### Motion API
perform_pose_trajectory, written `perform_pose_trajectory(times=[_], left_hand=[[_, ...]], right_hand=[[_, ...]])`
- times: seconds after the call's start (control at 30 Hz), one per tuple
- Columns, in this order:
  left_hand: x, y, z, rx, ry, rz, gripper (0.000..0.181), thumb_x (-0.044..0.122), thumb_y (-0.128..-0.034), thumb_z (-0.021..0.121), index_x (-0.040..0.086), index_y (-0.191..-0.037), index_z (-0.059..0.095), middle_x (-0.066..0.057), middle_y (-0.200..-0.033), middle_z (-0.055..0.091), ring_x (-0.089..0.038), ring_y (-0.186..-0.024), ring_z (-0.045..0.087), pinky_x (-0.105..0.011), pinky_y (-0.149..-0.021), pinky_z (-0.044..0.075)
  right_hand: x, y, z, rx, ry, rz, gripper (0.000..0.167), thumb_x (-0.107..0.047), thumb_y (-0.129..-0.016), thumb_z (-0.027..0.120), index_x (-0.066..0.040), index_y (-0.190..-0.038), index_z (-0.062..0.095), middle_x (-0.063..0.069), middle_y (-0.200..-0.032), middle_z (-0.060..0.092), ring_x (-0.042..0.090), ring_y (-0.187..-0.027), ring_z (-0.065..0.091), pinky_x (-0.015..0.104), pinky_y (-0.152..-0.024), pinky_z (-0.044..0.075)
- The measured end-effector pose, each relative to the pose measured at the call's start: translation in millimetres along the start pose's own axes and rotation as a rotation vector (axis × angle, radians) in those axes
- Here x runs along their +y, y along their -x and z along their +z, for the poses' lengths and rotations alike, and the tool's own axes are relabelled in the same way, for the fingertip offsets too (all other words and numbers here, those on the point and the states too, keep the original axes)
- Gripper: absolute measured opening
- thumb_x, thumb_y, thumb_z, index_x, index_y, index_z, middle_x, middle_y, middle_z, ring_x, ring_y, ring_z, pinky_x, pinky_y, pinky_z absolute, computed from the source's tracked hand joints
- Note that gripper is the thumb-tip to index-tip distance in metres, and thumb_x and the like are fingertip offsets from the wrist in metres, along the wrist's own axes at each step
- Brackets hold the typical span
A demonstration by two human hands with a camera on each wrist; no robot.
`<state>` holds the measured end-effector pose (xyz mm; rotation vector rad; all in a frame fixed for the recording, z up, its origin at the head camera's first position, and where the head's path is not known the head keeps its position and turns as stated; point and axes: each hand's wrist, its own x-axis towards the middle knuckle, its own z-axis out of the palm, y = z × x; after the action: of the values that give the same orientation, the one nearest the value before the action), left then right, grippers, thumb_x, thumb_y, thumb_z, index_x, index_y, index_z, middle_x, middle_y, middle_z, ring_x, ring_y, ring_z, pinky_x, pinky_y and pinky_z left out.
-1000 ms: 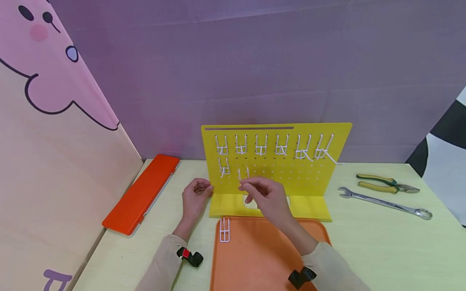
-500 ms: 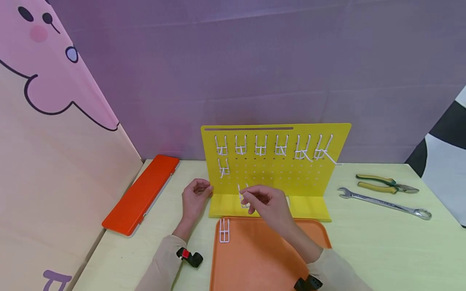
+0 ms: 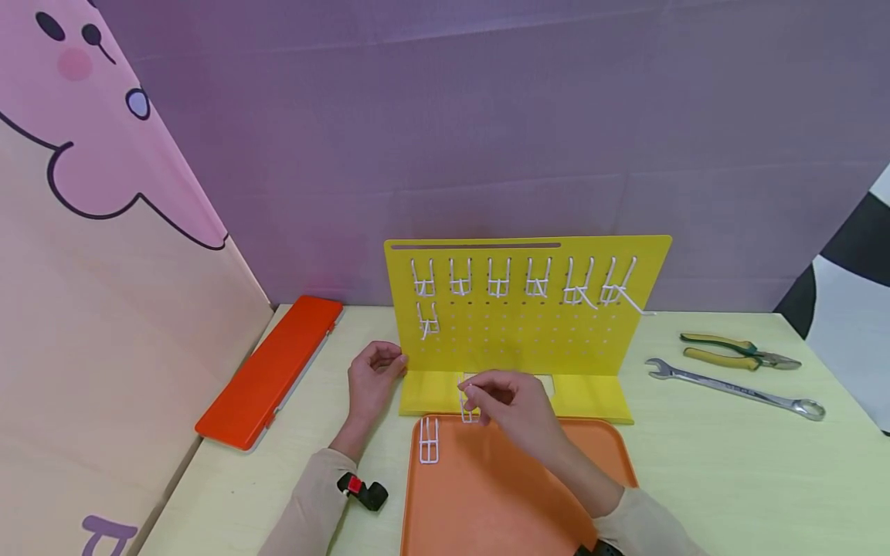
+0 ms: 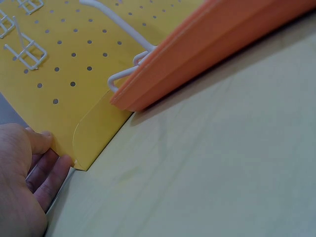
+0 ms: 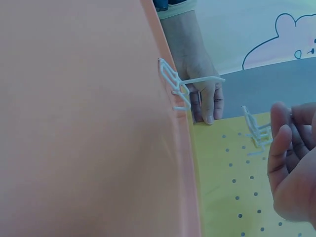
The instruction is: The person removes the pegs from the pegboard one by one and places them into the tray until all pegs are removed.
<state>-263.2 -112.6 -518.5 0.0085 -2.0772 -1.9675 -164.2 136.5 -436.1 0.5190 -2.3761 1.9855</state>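
Observation:
In the head view my right hand (image 3: 514, 405) pinches a white wire pegboard hook (image 3: 469, 417) by its prong, just over the far edge of the orange tray (image 3: 514, 494). The right wrist view shows this hook (image 5: 254, 129) at the fingertips, apart from the board. My left hand (image 3: 373, 378) grips the left edge of the yellow pegboard (image 3: 514, 332), thumb on the front, as the left wrist view shows. A second hook (image 3: 429, 442) lies in the tray's far left corner. Several hooks (image 3: 498, 278) hang in the board's top row, and one hook (image 3: 427, 319) hangs below them at the left.
An orange-red case (image 3: 271, 374) lies on the table left of my left hand. Yellow-handled pliers (image 3: 740, 351) and a combination wrench (image 3: 737, 388) lie to the right of the pegboard. A purple cloth wall (image 3: 514, 139) rises behind.
My right hand has come down and toward me from the pegboard's lower part to above the tray's far edge, with the hook in its fingers. My left hand has stayed put.

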Motion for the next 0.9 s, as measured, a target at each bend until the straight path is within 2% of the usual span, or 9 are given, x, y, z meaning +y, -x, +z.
perform_pose_trajectory(times=[0.17,0.27,0.47,0.57,0.77,0.9], left_hand=[[-0.2,0.3,0.2,0.005,-0.011,-0.007,0.014,-0.004,-0.0981,0.082,-0.002,-0.109,0.073,-0.020,-0.101,0.075,-0.023,-0.086,0.070,-0.023,-0.076,0.066],[-0.7,0.1,0.0,0.002,-0.018,-0.009,0.014,-0.003,-0.0986,0.082,-0.002,-0.109,0.074,-0.021,-0.102,0.075,-0.024,-0.087,0.070,-0.023,-0.076,0.066],[0.2,0.1,0.4,-0.006,-0.020,-0.006,0.014,-0.003,-0.0985,0.082,-0.002,-0.109,0.073,-0.019,-0.101,0.075,-0.022,-0.087,0.071,-0.023,-0.076,0.066],[1.1,0.4,0.0,-0.009,-0.019,-0.007,0.013,-0.003,-0.0986,0.081,-0.001,-0.109,0.074,-0.017,-0.100,0.074,-0.021,-0.086,0.071,-0.023,-0.077,0.066],[2.3,1.0,-0.2,-0.011,-0.014,-0.006,0.013,-0.004,-0.0985,0.081,-0.001,-0.109,0.074,-0.017,-0.100,0.075,-0.020,-0.086,0.071,-0.024,-0.076,0.066],[2.0,0.5,0.1,-0.009,-0.010,-0.008,0.013,-0.005,-0.0984,0.081,-0.001,-0.109,0.074,-0.020,-0.101,0.075,-0.022,-0.086,0.071,-0.023,-0.076,0.066]], right_hand=[[5.3,2.4,-1.3,-0.071,0.039,0.049,0.013,-0.008,-0.105,0.076,0.003,-0.109,0.082,0.020,-0.088,0.077,0.020,-0.066,0.070,0.034,-0.066,0.064],[7.2,3.6,-0.7,-0.107,0.027,0.094,0.014,-0.009,-0.106,0.076,0.004,-0.109,0.081,0.019,-0.088,0.077,0.022,-0.067,0.071,0.036,-0.068,0.066],[8.8,4.4,4.8,-0.142,0.009,0.134,0.014,-0.007,-0.105,0.076,0.007,-0.107,0.080,0.017,-0.088,0.077,0.019,-0.068,0.071,0.032,-0.069,0.065],[10.6,4.1,9.1,-0.145,0.012,0.144,0.013,-0.007,-0.104,0.077,0.006,-0.105,0.081,0.017,-0.087,0.077,0.017,-0.067,0.070,0.028,-0.065,0.063],[14.7,3.0,16.9,-0.142,0.024,0.186,0.014,-0.010,-0.105,0.077,0.003,-0.103,0.082,0.019,-0.086,0.077,0.014,-0.065,0.069,0.020,-0.052,0.048],[16.0,2.1,20.8,-0.151,0.015,0.214,0.017,-0.011,-0.105,0.076,0.005,-0.104,0.081,0.020,-0.086,0.077,0.015,-0.064,0.070,0.022,-0.050,0.048]])
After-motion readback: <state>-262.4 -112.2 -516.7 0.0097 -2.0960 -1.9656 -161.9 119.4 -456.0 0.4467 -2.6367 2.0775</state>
